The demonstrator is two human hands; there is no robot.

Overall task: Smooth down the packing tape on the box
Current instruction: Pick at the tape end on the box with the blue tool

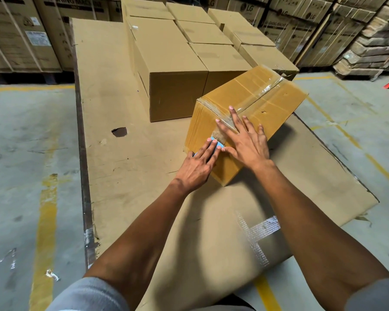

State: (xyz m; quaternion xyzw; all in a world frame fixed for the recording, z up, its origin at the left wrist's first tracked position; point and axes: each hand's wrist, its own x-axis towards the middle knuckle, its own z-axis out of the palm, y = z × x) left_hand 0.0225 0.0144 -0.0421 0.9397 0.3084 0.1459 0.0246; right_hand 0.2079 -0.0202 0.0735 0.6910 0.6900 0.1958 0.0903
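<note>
Head view showed the box (252,113) resting tilted on flattened cardboard (126,158), near a block of sealed cartons (173,70). The right hand (245,140) lay flat, fingers spread wide, on the packing tape (227,124) at the box's near edge. The left hand (198,167) pressed a blue tape dispenser (218,145) against the box's side, fingers extended over it.

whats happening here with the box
A person is sealing a cardboard box lying tilted on flattened cardboard. The right hand lies flat over the clear packing tape, pressing it at the box's near edge. The left hand holds a blue tape dispenser against the box's near face.
</note>
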